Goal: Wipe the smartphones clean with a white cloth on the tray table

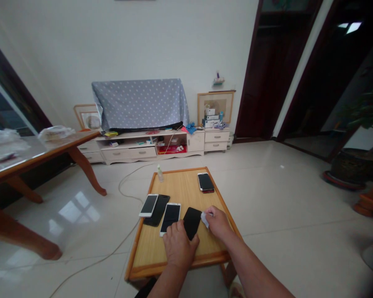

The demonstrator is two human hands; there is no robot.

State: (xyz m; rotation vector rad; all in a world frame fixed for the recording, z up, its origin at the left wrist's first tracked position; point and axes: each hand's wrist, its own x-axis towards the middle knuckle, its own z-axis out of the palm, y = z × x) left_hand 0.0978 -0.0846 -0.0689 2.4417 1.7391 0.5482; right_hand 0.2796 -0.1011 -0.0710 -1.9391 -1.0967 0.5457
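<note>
My left hand [179, 245] grips the lower end of a black phone [192, 220], fingers on its left side and thumb at its lower right. The phone lies on the small wooden table [182, 182]. Beside its right edge, my right hand [218, 223] is closed on a white cloth [204, 218], crumpled and partly hidden by the fingers. A white phone [171, 215] with a dark screen lies just left of the black one, partly behind my left fingers. Further left, another white phone [148, 205] overlaps a dark phone-shaped item [159, 211].
A small stack of phones [206, 182] lies at the table's far right. At the far left stands a clear bottle [160, 174] with a greenish top. A cable [112, 253] runs over the floor. A larger table [65, 145] stands left, a white cabinet [127, 154] ahead.
</note>
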